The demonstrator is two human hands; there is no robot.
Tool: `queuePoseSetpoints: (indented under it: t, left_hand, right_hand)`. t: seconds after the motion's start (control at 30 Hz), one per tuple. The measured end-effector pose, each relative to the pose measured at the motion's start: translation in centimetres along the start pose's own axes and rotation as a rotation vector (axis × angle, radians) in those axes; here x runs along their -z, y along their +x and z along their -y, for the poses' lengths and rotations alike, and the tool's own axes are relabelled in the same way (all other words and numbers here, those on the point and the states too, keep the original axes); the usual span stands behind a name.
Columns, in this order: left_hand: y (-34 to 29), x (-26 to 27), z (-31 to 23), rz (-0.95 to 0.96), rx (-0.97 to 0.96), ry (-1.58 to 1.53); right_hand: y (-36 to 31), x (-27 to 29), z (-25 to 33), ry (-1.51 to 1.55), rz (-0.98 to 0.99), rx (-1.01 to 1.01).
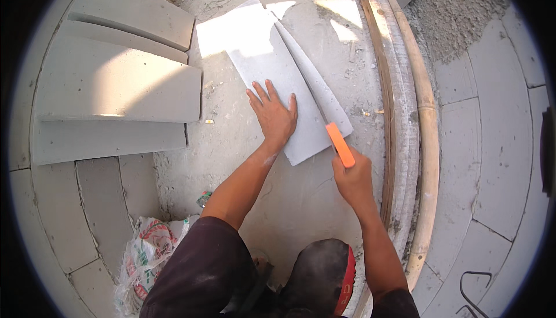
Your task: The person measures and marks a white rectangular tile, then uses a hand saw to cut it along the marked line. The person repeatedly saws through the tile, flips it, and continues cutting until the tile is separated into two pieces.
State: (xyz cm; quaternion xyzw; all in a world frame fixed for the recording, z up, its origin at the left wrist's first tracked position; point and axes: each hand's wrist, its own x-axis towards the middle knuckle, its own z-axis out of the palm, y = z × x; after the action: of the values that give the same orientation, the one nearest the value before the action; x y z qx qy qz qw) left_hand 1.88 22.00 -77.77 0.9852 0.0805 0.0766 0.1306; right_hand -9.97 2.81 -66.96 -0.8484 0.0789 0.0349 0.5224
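"Just above centre in the frame, what's in hand?"

"Sawing the pale block (278, 66) lengthwise, I'd judge: the left hand (275, 118) lies flat on it, fingers spread, gripping nothing; the right hand (354, 178) is closed round the saw's orange handle (340, 144)."

"And the next move?"

"Probably calls for a steady press and a straight stroke."

"Any containers?"

"One crumpled sack (152, 245), lower left; I can't tell what it holds."

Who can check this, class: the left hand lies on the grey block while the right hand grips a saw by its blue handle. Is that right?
Not quite: the head view shows that the saw handle is orange, not blue. The left hand does lie on the grey block while the right hand grips that handle.
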Motion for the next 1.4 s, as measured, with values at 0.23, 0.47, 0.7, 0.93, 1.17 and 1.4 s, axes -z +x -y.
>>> queuePoseSetpoints:
  t: [0.23,0.47,0.7,0.93,1.17,1.4]
  left_hand:
    - [0.5,-1.1,0.5,-0.002,-0.011,-0.040]
    - [0.6,-0.7,-0.5,-0.010,-0.050,-0.090]
    - [1.7,-0.8,1.8,-0.014,-0.032,-0.037]
    - [1.4,-2.3,-0.1,0.013,-0.055,-0.053]
    - [2.0,-2.1,1.8,-0.052,-0.057,-0.078]
    - [3.7,-2.4,1.0,-0.079,-0.094,-0.101]
  right_hand:
    - [3.1,-1.0,0.3,-0.070,0.004,-0.057]
    - [-0.3,0.3,-2.5,-0.082,-0.006,-0.044]
    - [-8.2,2.5,-4.1,0.021,0.009,-0.061]
    - [-2.1,0.4,-4.8,0.019,-0.091,0.000]
    - [-19.6,2.9,-11.8,-0.013,-0.201,0.108]
    - [-6.2,1.4,-9.1,0.088,-0.073,0.035]
